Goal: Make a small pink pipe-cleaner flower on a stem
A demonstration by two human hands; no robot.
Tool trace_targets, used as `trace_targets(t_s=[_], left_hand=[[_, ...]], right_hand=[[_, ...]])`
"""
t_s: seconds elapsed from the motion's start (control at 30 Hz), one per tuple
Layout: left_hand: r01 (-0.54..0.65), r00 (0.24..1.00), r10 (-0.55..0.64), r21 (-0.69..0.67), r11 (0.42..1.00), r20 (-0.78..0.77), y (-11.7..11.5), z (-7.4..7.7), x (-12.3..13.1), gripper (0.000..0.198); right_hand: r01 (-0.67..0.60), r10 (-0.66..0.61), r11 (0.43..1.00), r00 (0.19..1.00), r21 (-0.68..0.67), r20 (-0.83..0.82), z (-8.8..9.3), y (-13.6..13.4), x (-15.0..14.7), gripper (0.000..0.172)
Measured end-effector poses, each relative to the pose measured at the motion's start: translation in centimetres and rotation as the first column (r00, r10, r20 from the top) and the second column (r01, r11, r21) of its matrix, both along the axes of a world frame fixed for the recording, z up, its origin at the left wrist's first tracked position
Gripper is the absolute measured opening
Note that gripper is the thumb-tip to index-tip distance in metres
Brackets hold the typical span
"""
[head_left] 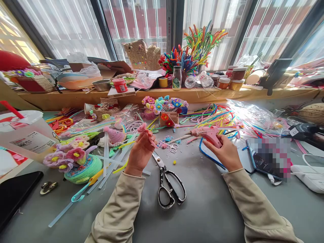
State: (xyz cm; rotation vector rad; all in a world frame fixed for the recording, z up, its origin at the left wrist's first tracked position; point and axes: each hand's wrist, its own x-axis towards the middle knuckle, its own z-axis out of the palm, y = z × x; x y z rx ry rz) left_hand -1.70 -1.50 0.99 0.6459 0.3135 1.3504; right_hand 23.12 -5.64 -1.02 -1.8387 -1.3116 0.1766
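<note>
My left hand (140, 150) is raised over the grey table, its fingers pinched round a pink pipe-cleaner flower (142, 127), part of which the fingers hide. On the right, my right hand (223, 152) is wrapped round the handle of a pink hot glue gun (209, 132). The gun's nozzle points left, toward the flower, with a gap between them. Between my forearms lie large black-handled scissors (168, 184), their blades partly behind my left hand. A small pair of white-handled scissors (174, 147) rests among pink and blue fuzzy scraps (167, 139).
Left of my hand lie clear glue sticks (115, 168) and a green yarn pot with fuzzy flowers (83, 167). A drink cup (26, 135) stands far left. Pipe cleaners (215, 114) are heaped behind; a phone (268, 158) and white power strip (310, 177) lie right.
</note>
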Motion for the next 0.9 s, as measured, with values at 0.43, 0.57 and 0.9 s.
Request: trace_targets(t_s=[0.43,0.57,0.9], left_hand=[[-0.237,0.970,0.244,-0.246,0.940,-0.001,0.7,-0.1,-0.4,0.013],[-0.246,0.968,0.249,-0.240,0.939,-0.015,0.8,-0.1,-0.4,0.011],[-0.240,0.970,0.243,-0.226,0.944,-0.016,0.8,-0.1,-0.4,0.011]], right_hand=[[-0.355,0.146,0.933,0.514,-0.055,-0.845,0.9,-0.9,1.5,0.019],[-0.440,0.196,0.898,0.416,-0.008,-0.888,1.2,-1.1,2.0,0.026],[-0.538,0.222,0.843,0.294,0.032,-0.930,0.9,-1.5,3.4,0.036]])
